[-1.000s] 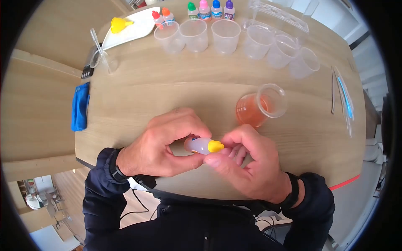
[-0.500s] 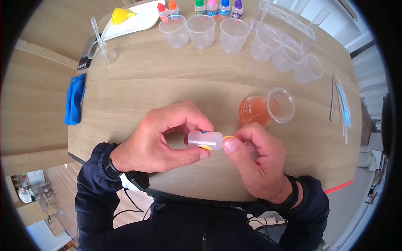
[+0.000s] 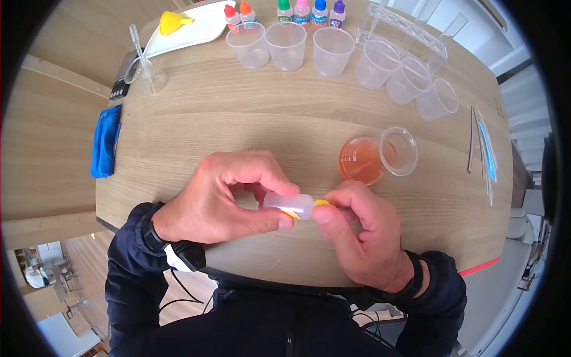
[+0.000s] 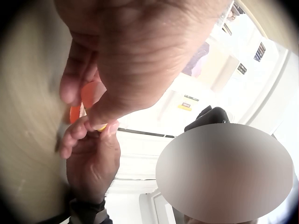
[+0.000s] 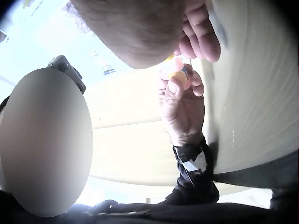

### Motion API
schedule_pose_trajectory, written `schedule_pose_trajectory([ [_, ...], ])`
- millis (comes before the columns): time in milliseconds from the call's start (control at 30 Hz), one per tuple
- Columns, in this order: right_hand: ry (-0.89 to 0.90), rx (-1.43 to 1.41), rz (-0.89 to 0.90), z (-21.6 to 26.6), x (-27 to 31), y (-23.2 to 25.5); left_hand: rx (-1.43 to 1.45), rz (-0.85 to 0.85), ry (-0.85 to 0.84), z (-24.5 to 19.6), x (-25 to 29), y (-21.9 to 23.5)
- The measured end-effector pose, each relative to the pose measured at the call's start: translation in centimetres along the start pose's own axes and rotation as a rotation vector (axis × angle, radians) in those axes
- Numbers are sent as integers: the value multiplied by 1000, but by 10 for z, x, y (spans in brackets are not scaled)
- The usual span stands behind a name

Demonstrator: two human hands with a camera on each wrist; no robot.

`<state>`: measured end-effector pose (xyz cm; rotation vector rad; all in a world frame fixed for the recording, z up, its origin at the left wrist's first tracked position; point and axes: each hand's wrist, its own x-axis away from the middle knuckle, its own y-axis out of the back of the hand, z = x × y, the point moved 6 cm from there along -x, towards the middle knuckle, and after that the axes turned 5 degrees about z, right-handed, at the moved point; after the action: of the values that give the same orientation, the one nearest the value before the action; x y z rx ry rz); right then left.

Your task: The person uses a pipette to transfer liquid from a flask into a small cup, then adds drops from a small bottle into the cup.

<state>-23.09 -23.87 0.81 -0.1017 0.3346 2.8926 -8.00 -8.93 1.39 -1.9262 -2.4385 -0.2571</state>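
Observation:
Near the table's front edge, the left hand (image 3: 223, 199) grips a small translucent bottle (image 3: 295, 206) that lies sideways between thumb and fingers. At its right end, the right hand (image 3: 366, 232) pinches the yellow cap (image 3: 322, 203) with thumb and forefinger. Whether cap and bottle are joined is hidden by the fingertips. The left wrist view shows the left hand (image 4: 135, 51) close up with the right hand (image 4: 93, 158) beyond it. In the right wrist view the left hand (image 5: 184, 112) holds the bottle below the right hand (image 5: 140, 28).
A flask of orange liquid (image 3: 360, 159) stands behind the right hand, a clear cup-like rim (image 3: 398, 151) beside it. Several clear cups (image 3: 333, 53), capped bottles (image 3: 302, 13) and a rack (image 3: 404, 30) line the back. A yellow funnel (image 3: 171, 22) lies on a white tray (image 3: 208, 30); blue cloth (image 3: 106, 143) at left.
Over the last second the right hand has taken the yellow cap between thumb and forefinger, and both hands have shifted slightly. The bottle has turned in the left hand.

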Motion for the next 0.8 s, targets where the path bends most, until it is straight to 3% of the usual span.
schedule_pose_trajectory([
  [133,156,71,46,12,0,1,103,9,51,3,0,1],
  [233,266,140,-54,13,-4,1,136,6,74,6,-1,3],
  [300,170,53,-102,14,-3,-2,128,9,64,5,-1,4],
  [433,53,154,105,3,0,3,137,31,64,3,-2,4],
  [633,188,61,-59,11,-6,0,136,11,76,6,-2,5],
  [800,13,50,66,4,-2,0,141,22,63,4,-2,5],
])
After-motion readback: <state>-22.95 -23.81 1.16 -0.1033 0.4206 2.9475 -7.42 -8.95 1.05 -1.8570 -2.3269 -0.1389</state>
